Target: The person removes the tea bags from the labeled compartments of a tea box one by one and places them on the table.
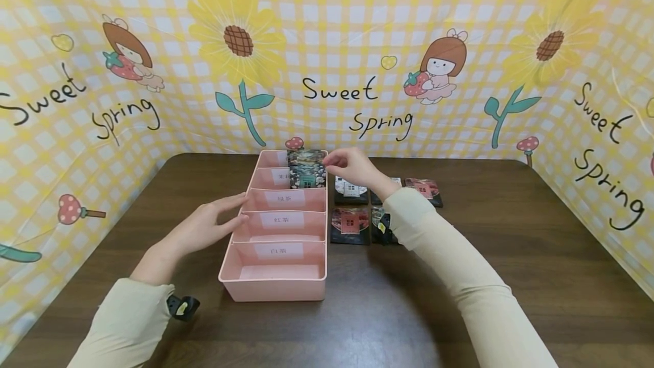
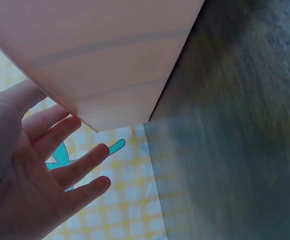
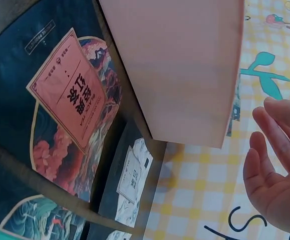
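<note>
Right hand: thumb and fingertips close together, loosely bent, no visible grip on anything, just beside the box's far right edge; left hand: fingers relaxed and apart, tips at the left rim. By the right fingertips, a green-labelled sachet sits toward the far end of the pink box, right side, around the second compartment from the back (patterned piece right behind it, can't tell if separate). Printed face toward the person, side edges roughly along the box; near square, so long axis hard to call. Box's own long axis runs away from the person. Work looks early: far end started, three near compartments show only labels and pink floor. Left outside, on the table: white-labelled sachet, near red sachet, far red sachet, two more partly hidden by the right arm.
</note>
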{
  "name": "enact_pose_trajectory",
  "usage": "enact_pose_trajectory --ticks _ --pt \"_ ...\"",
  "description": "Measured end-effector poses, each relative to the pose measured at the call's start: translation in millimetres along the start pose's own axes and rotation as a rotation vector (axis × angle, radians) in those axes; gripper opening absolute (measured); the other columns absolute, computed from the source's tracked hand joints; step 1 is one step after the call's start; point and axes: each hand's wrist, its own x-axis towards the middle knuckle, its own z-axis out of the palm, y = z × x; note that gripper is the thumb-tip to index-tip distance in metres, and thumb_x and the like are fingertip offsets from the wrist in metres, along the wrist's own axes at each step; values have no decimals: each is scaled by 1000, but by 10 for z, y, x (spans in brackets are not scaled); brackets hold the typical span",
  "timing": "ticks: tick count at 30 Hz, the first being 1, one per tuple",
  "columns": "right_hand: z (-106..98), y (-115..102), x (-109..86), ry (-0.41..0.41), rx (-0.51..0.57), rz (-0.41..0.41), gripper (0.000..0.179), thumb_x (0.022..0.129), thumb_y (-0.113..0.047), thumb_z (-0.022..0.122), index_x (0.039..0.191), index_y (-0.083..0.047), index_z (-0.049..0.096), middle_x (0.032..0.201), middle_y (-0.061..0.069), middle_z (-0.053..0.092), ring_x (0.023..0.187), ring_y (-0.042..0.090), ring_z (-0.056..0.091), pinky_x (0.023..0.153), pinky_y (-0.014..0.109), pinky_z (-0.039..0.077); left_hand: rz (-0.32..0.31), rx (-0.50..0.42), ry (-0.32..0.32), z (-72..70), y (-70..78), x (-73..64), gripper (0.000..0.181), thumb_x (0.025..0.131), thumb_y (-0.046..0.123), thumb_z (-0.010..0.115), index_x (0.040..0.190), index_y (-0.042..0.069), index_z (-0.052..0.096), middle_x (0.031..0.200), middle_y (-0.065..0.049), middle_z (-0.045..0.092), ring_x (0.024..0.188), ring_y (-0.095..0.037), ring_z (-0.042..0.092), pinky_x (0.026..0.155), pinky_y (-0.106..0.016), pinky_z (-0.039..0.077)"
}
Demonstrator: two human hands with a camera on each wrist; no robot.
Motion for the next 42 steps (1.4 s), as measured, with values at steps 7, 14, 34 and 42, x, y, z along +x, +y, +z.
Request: enact_pose_trajectory --ticks 7,14,34,42 --pt "47 8 61 -5 -34 65 22 90 -11 61 110 -3 67 105 13 69 89 23 65 79 32 54 -3 0 -3 -3 -2 0 54 94 31 55 138 3 44 142 -20 44 132 -40 40 106 -56 34" --pt "77 4 101 -5 -40 101 22 91 -12 60 111 -5 67 108 11 69 92 24 64 82 34 54 -5 5 -2 0 -14 5 54 94 32 55 139 4 44 142 -20 45 132 -40 40 106 -56 34" --pt "174 44 146 -17 -88 121 18 90 -12 61 105 -7 68 104 10 70 90 23 64 81 32 53 -17 -2 -12 -5 -5 1 54 94 32 54 139 4 43 143 -20 43 133 -40 39 106 -57 33" --pt "206 21 165 -33 -99 137 16 90 -13 61 101 -7 70 104 8 70 90 21 65 82 32 53 0 4 -3 -19 26 -14 54 94 32 55 138 4 45 141 -21 45 131 -41 40 105 -57 35"
